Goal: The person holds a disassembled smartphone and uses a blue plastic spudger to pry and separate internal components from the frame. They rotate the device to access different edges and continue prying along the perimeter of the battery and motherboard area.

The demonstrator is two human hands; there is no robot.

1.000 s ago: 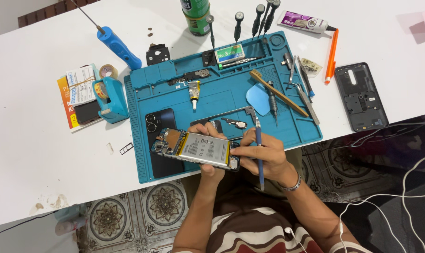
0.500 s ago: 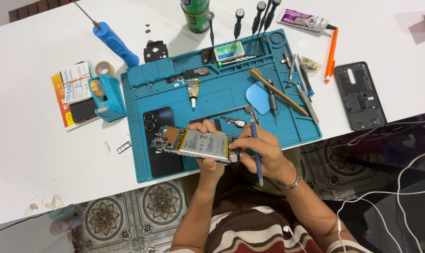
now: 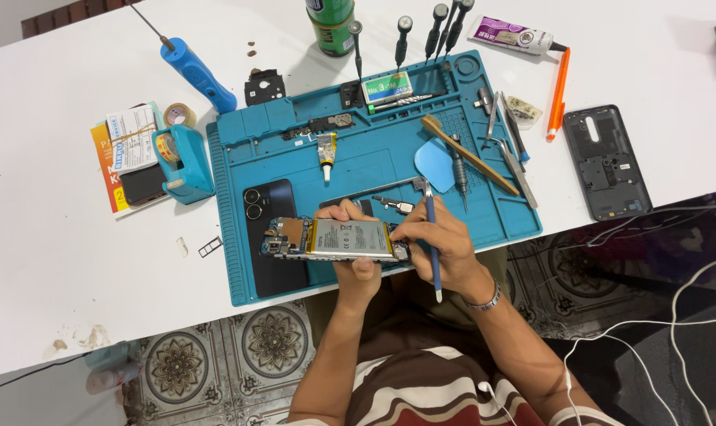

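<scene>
Currently mid-disassembly work on an opened phone (image 3: 334, 239): back off, battery and circuit board exposed. Left hand (image 3: 356, 264) cradles it from below, grip closed around its lower edge, holding it just above the near edge of the blue repair mat (image 3: 239, 260). Right hand (image 3: 441, 244) grips a blue-handled pry tool (image 3: 433, 244) pen-fashion, while its fingertips press at the phone's right end, near the battery's edge. Exact contact point is hidden by the fingers.

Judgement: the step is picking at a small part or connector at that end. Next move calls for fine fingertip force and the left hand keeping the phone steady.

Containers:
- Mat's upper tray slots hold small dark parts, a drill bit and a small labelled card; contents too small to itemise.
- Mat's flat field carries a dark phone back cover (image 3: 271, 229), a small glue tube (image 3: 326, 150), a blue pick (image 3: 434, 164), a brush (image 3: 468, 155), tweezers (image 3: 515, 158).
- Blue tape dispenser (image 3: 186, 162) sits on the worktop (image 3: 74, 260), left of the mat, roll loaded.
- Green can (image 3: 330, 24) stands beyond the mat; contents unseen.
</scene>
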